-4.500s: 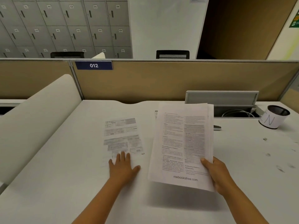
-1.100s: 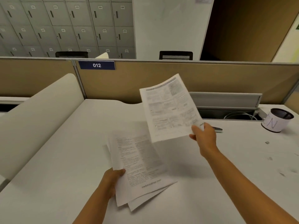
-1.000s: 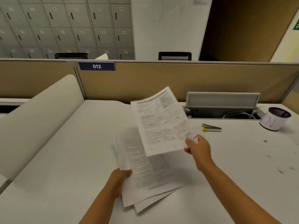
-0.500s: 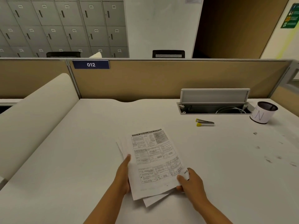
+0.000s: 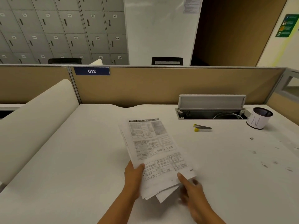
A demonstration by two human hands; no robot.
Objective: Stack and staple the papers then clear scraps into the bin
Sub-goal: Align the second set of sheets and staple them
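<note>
A loose stack of printed papers (image 5: 153, 147) lies askew on the white desk (image 5: 80, 159), its lower sheets fanned out. My left hand (image 5: 133, 177) grips the stack's lower left edge, thumb on top. My right hand (image 5: 192, 191), blurred by motion, holds the lower right corner with its thumb on the top sheet. A small stapler with yellow ends (image 5: 202, 127) lies apart on the desk to the far right of the stack. The bin, a small dark cup wrapped in paper marked "N" (image 5: 259, 118), stands at the back right. Small paper scraps (image 5: 251, 138) dot the desk's right side.
An open cable tray with a raised grey lid (image 5: 212, 109) sits in the desk behind the stapler. A tan partition (image 5: 161, 86) closes off the back. A cream curved divider (image 5: 32, 120) borders the left side.
My right hand laid its single sheet on top of the stack held by my left hand. Both hands then lifted and shifted the stack slightly toward the desk's middle.
</note>
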